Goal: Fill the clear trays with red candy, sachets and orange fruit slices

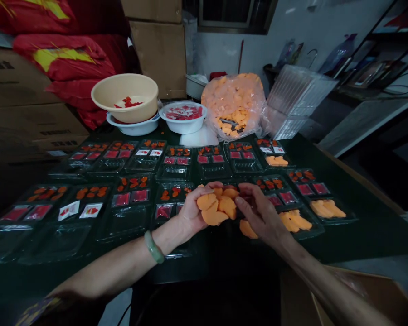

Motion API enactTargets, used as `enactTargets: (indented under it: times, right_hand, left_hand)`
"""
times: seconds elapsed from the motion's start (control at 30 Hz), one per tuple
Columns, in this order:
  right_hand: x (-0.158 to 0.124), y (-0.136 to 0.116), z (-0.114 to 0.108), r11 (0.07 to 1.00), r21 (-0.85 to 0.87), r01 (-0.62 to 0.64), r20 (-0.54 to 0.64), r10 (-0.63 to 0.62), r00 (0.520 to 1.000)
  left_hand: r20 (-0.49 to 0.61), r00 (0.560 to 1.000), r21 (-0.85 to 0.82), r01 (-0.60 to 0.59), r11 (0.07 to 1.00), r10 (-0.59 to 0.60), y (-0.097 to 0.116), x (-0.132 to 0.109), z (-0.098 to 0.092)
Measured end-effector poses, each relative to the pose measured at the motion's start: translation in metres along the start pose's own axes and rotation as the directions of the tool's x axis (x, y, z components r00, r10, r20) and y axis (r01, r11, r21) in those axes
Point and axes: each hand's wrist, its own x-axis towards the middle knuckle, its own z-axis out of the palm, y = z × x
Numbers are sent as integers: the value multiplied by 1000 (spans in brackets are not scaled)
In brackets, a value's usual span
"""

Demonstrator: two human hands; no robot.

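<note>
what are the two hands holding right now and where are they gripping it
The left hand cups a pile of orange slices in its palm and curled fingers. The right hand pinches at the pile's right edge with its fingertips.

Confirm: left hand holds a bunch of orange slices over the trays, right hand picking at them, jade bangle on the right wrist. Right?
Not quite. The head view shows the jade bangle on the left wrist, not the right. The rest stands: the left hand holds the orange slices over the trays, and the right hand picks at them.
</note>
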Motion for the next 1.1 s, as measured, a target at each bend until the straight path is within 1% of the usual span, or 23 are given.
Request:
enactTargets:
  times: [0.07, 0.1, 0.13, 0.17, 0.2, 0.27, 0.3, 0.33, 0.4, 0.47, 0.5, 0.57, 0.63, 0.7, 0.8, 0.9, 0.97, 1.0, 1.03, 1.07, 1.1]
  right_hand:
    - [7, 1, 3, 984, 131, -122, 115, 107, 988]
    - [9, 2, 2, 969, 185, -166, 154, 138, 978]
    - [10, 3, 1, 958, 222, -181, 160, 147, 976]
    - [11, 3, -4, 958, 237, -162, 125, 135, 983]
    - [12, 2, -10, 967, 226, -121, 57, 111, 992]
    - [13, 2, -30, 990, 135, -43, -75, 54, 996]
    - [14, 3, -43, 997, 69, -19, -92, 26, 995]
    - [15, 5, -55, 1000, -12, -3, -64, 2, 998]
    - [16, 13, -76, 977, -210, 37, 89, -18, 996]
    - [16, 27, -84, 907, -408, 100, 251, 6, 968]
    - [15, 34, -82, 865, -486, 127, 302, 30, 953]
    - [11, 47, -70, 793, -586, 166, 361, 73, 930]
    - [6, 57, -54, 747, -642, 176, 377, 107, 920]
    - [0, 61, -40, 698, -698, 159, 329, 116, 937]
    - [-9, 60, -29, 587, -800, 122, 212, 87, 973]
    - [-17, 62, -23, 492, -865, 96, 110, 0, 994]
    - [-21, 65, -19, 452, -886, 105, 78, -76, 994]
    - [-23, 66, -18, 446, -887, 118, 74, -114, 991]
    - [-25, 66, -18, 461, -878, 130, 64, -157, 986]
    - [-26, 64, -17, 504, -852, 145, 46, -204, 978]
    - [-28, 59, -17, 574, -802, 166, 22, -249, 968]
  left_hand:
    - [25, 1000, 5, 2, 1000, -3, -2, -1, 2]
    - [35, 999, 4, 2, 1000, -2, -3, -1, 3]
    - [36, 999, 6, 4, 1000, -4, -3, -1, 2]
    - [25, 1000, 9, 5, 1000, -5, -2, -1, 2]
    - [7, 1000, 12, 10, 1000, -10, -1, -1, 1]
    - [-34, 999, 22, 30, 999, -30, 1, -3, -3]
    - [-52, 998, 28, 41, 999, -39, 3, -3, -5]
    - [-64, 997, 32, 45, 998, -43, 5, -4, -7]
    - [-72, 996, 42, 50, 998, -47, 9, -5, -10]
    - [-67, 997, 45, 46, 998, -42, 11, -5, -11]
    - [-63, 997, 44, 40, 998, -37, 11, -5, -11]
    - [-62, 998, 44, 29, 999, -26, 11, -4, -11]
    - [-55, 998, 44, 22, 999, -19, 9, -2, -10]
    - [-43, 999, 45, 27, 999, -25, 7, -1, -10]
    - [-33, 999, 41, 32, 999, -30, 5, 1, -12]
    - [-54, 998, 36, 39, 999, -37, 4, 2, -13]
    - [-81, 995, 36, 59, 998, -56, 2, 3, -14]
    - [-88, 994, 34, 66, 997, -62, 1, 3, -14]
    - [-89, 994, 29, 63, 998, -60, 0, 3, -13]
    - [-83, 995, 21, 53, 998, -51, 0, 3, -13]
    - [-72, 997, 10, 43, 999, -42, -1, 2, -12]
